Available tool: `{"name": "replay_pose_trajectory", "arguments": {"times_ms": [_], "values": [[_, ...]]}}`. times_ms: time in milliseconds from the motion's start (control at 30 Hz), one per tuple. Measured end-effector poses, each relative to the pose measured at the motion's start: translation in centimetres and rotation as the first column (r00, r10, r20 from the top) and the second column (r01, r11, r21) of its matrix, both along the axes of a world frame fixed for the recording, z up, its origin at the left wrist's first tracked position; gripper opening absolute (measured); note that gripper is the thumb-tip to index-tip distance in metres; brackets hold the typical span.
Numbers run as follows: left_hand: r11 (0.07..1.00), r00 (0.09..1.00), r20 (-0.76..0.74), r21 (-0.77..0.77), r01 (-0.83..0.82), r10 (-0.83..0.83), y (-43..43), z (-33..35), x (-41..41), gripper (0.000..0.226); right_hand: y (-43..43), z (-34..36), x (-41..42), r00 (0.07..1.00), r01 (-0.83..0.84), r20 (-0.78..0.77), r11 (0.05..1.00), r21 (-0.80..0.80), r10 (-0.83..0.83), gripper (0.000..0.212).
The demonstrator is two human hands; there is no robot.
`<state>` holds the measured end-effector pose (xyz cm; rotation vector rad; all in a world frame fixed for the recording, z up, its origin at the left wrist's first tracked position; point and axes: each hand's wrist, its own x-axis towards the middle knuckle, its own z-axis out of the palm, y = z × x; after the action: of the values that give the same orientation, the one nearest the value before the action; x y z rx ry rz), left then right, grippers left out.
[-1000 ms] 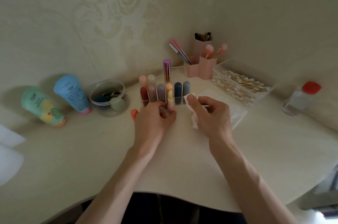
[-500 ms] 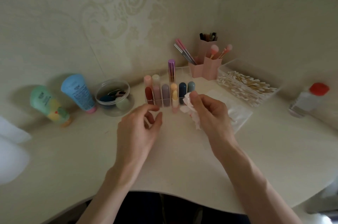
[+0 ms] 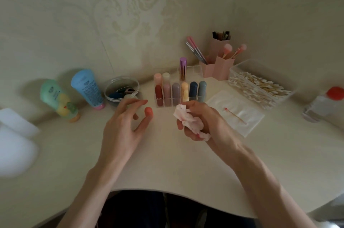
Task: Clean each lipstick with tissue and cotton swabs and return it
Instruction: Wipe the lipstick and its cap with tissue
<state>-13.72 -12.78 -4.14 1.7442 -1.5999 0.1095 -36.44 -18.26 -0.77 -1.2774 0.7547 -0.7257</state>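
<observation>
Tissue paper, white, crumpled and blotched red (image 3: 190, 123), is bunched in the curled fingers of the right hand (image 3: 208, 116) above the pale, smooth worktop (image 3: 167, 162). The left hand (image 3: 121, 127) hovers with fingers loosely spread, holding nothing; a small coral rounded cap (image 3: 149, 111) stands just beside its fingertips. Behind both hands, a clear acrylic organiser (image 3: 194, 71) holds smooth, round-topped lipsticks (image 3: 176, 92) upright in a row: red, pink, mauve, yellow, navy, grey-blue. A metallic purple tube (image 3: 183, 68) stands behind them. A red-tipped cotton swab (image 3: 235, 115) lies on a flat white pad (image 3: 249, 122), near a clear box of cotton swabs (image 3: 260, 88) and a pink brush holder (image 3: 216, 68)
</observation>
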Motion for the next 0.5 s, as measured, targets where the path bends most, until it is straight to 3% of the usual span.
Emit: {"name": "replay_pose_trajectory", "arguments": {"times_ms": [133, 267, 333, 433, 500], "values": [[0.998, 1.0, -0.017, 0.067, 0.006, -0.005, -0.2, 0.0, 0.0, 0.026, 0.6, 0.2, -0.3, 0.995, -0.062, -0.075, 0.998, 0.004, 0.062, 0.042], [0.993, 0.999, -0.049, 0.113, 0.018, -0.013, -0.2, 0.3, -0.1, 0.026, 1.0, 0.5, -0.2, 0.993, -0.081, -0.087, 0.995, -0.053, 0.077, 0.023], [0.993, 0.992, -0.123, 0.117, 0.003, 0.011, -0.2, 0.4, -0.1, 0.024, 1.2, 0.6, -0.3, 0.993, -0.085, -0.085, 0.993, -0.082, 0.078, 0.026], [0.996, 0.89, -0.455, 0.09, 0.017, 0.026, 0.1, 0.8, -0.5, 0.017, 1.3, 0.5, -0.4, 0.991, -0.079, -0.117, 0.988, -0.129, 0.064, 0.025], [0.992, 0.682, -0.729, 0.034, 0.124, -0.06, 0.6, 1.4, -0.8, 0.016, 1.1, 0.2, -0.2, 0.987, -0.047, -0.16, 0.984, -0.171, 0.019, 0.02]]}}
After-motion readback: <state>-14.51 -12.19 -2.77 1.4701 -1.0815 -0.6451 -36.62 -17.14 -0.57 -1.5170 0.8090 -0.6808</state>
